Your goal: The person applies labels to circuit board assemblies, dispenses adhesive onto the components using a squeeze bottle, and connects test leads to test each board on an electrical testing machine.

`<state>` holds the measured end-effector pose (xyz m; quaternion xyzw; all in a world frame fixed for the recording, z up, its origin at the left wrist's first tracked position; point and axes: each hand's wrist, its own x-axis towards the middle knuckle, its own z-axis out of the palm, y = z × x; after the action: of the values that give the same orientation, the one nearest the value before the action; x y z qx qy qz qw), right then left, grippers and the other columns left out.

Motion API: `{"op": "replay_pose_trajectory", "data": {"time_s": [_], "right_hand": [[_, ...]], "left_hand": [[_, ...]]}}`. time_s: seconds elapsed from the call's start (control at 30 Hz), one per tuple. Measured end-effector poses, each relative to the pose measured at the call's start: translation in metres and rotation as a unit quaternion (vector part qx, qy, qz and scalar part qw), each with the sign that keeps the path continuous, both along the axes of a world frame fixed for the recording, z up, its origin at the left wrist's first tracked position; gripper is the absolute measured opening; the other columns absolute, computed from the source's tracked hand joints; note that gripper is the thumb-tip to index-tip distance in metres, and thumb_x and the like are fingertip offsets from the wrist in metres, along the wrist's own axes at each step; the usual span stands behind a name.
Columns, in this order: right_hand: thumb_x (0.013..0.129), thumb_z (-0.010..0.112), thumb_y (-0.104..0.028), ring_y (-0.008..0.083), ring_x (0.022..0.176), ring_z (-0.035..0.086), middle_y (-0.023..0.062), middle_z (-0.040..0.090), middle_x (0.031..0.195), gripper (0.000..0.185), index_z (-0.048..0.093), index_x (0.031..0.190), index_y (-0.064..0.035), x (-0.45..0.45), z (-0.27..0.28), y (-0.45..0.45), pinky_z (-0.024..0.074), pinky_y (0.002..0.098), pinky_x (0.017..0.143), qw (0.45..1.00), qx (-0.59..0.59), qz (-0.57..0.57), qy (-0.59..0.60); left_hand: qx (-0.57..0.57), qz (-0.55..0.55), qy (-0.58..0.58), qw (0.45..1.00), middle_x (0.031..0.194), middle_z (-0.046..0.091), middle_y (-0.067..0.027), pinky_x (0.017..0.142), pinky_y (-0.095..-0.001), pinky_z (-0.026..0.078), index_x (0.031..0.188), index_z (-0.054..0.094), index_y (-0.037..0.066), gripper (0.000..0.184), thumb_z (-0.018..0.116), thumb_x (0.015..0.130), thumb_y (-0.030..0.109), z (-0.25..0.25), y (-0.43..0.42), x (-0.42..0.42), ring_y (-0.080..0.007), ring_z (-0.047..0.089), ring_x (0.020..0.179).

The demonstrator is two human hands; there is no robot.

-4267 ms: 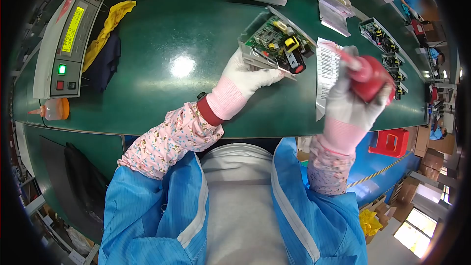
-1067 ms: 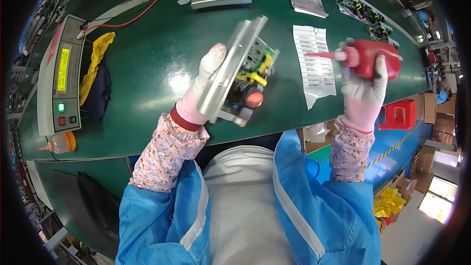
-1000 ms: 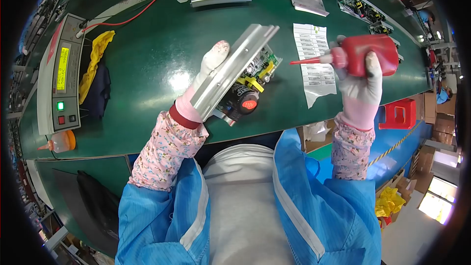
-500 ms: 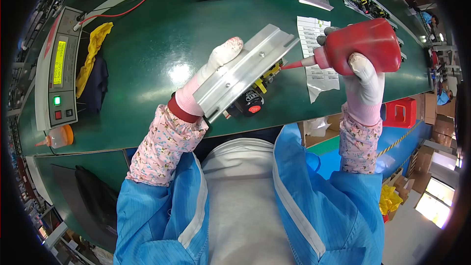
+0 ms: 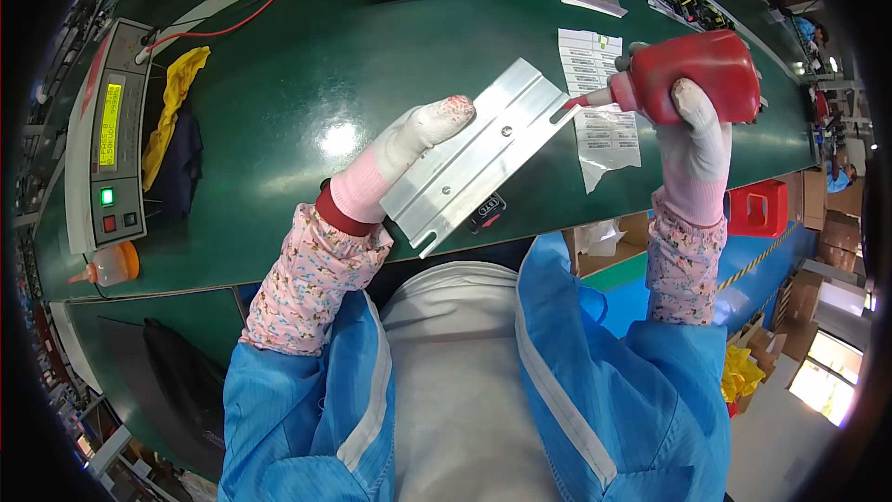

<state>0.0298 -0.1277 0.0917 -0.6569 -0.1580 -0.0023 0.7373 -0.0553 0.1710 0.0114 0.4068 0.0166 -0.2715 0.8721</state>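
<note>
While the nozzle [image 5: 597, 98] of the red bottle [image 5: 697, 74] is pointing toward 9 o'clock at the slotted corner of the metal bracket [image 5: 478, 153], a stray squeeze is looking like the main hazard: too much finger pressure could be sending whatever the bottle contains past the slot and onto the parts behind. Whether the tip is touching the metal or hovering just beside it, I cannot tell. A second risk is coming from the support, since the bracket is hanging above the bench [image 5: 307, 209] in one hand alone; if the glove is slipping on the smooth metal, the piece could be twisting away from the tip or dropping, with its black component [image 5: 487, 212], showing at the lower edge, likely taking the knock.

The left hand [image 5: 416, 141] is coming in from 7 o'clock, clamping the bracket along its upper-left edge; its thumb is lying toward 2 o'clock, and its fingers are hiding behind the metal. The bracket is sitting near 12 o'clock in the view, its long side running from 7 to 1 and its flat face turning upward. The right hand [image 5: 695, 144] is rising upright at 2 o'clock, wrapping the bottle, its thumb pressing the near side.
</note>
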Motion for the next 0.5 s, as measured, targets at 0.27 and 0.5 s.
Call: {"op": "replay_pose_trajectory", "data": {"time_s": [0.27,0.5], "right_hand": [[0.089,0.073,-0.014,0.0378,0.114,0.064,0.0257,0.060,0.124,0.058,0.044,0.136,0.0034,0.012,-0.016,-0.016,0.0547,0.0481,0.102,0.959,0.216,-0.065,0.171],[0.088,0.077,-0.018,0.0327,0.110,0.066,0.0217,0.063,0.119,0.059,0.047,0.134,0.0045,0.022,-0.033,-0.061,0.0578,0.0452,0.102,0.679,0.612,0.089,0.396]], "left_hand": [[0.034,0.070,0.036,0.996,0.129,0.063,-0.0283,0.088,-0.0319,0.057,0.144,0.047,-0.007,0.070,0.061,0.096,0.042,0.019,-0.009,-0.006,-0.0270,0.070,0.101],[0.001,0.077,-0.034,0.996,0.124,0.064,-0.0202,0.088,-0.0388,0.053,0.132,0.057,-0.002,0.057,0.057,0.099,0.045,0.014,-0.010,0.010,-0.0245,0.065,0.098]]}}
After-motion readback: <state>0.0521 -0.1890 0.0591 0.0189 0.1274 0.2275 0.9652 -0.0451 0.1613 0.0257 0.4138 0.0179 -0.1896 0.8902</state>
